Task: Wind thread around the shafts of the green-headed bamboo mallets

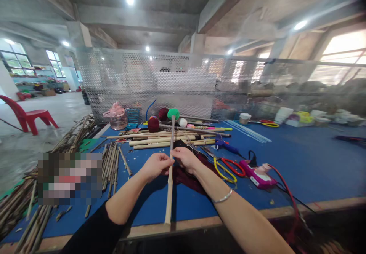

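Observation:
A pale wooden stick (169, 197) runs away from me, its wide near end by the table's front edge. My left hand (156, 167) pinches it from the left side, fingers closed. From the right, my right hand (185, 160) grips the same stick slightly higher, thumb and fingers together. The upper part of the stick looks greyish, and its tip overlaps a green yarn ball (173, 113). Dark maroon cloth (190, 179) lies under and beside my right wrist. Beyond my hands, several light wooden sticks (160, 144) lie crosswise on the blue table (300, 158).
Right of my hands lie scissors with yellow and red handles (228, 168), a blue glue gun (225, 144) and a magenta power strip (259, 176) with cables. Bundles of twigs (37, 223) cover the left side. A pink-lidded jar (117, 120) stands before the perforated metal screen (128, 71).

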A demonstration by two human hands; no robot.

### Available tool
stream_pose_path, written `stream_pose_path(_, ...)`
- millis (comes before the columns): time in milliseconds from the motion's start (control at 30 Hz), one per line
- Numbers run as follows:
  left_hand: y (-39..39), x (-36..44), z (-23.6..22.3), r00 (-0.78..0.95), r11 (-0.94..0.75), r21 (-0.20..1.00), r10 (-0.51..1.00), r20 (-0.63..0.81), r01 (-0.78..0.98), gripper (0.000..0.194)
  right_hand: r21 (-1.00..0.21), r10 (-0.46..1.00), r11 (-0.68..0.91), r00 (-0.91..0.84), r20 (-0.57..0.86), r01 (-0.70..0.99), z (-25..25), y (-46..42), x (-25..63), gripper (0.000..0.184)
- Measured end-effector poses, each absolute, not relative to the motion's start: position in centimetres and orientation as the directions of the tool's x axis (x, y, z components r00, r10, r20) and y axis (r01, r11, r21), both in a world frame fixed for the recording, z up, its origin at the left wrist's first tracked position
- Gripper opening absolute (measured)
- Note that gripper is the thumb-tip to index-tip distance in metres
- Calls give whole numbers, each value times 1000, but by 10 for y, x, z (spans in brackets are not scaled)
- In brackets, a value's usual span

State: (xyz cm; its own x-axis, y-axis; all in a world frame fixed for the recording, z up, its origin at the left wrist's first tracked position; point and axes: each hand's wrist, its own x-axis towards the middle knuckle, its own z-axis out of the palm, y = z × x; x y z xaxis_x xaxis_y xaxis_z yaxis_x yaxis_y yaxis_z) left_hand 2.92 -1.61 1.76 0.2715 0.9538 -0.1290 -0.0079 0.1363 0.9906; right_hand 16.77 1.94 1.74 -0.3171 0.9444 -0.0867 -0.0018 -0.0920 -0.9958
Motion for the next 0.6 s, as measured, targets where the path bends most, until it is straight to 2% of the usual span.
stream_pose_path(133, -17, 29, 18, 321, 200, 979, 930, -177, -37, 35, -981, 933, -191, -314, -174, -25, 17, 18, 168, 28)
stream_pose_path(233, -17, 30, 16, 346, 248, 968, 912, -221, -36, 32, -939, 857, -342, -423, -293, -42, 14, 21, 171, 26)
stream_pose_path(300, -16, 30, 15, 361, 268, 963, 901, -240, -29, 31, -923, 815, -383, -485, -317, -42, 12, 23, 173, 25)
stream_pose_path(467, -18, 31, 17, 388, 268, 959, 897, -214, -91, 30, -946, 849, -301, -487, -206, -124, 9, 25, 170, 29)
stream_pose_path(600, -18, 31, 14, 324, 238, 971, 921, -215, -35, 36, -972, 903, -220, -394, -171, -81, 6, 22, 164, 28)
